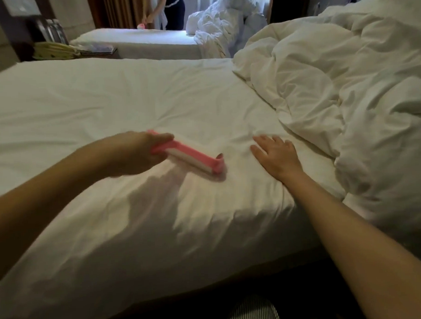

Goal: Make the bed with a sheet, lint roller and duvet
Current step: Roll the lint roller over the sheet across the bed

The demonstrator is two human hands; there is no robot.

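A white sheet [101, 103] covers the near bed, mostly smooth with light creases. My left hand [134, 154] grips the handle of a pink lint roller [192, 157], whose head lies on the sheet near the bed's front edge. Just to the right of the roller, my right hand [275, 156] rests flat on the sheet with fingers spread. A crumpled white duvet [346, 81] is heaped on the right part of the bed, a short way from my right hand.
A second bed [136, 39] stands behind, with a pile of white bedding [222, 21] at its right end. A person [166, 9] stands beyond it by the window. A nightstand [55, 50] with bottles and papers sits at the back left. Dark floor lies below the bed's front edge.
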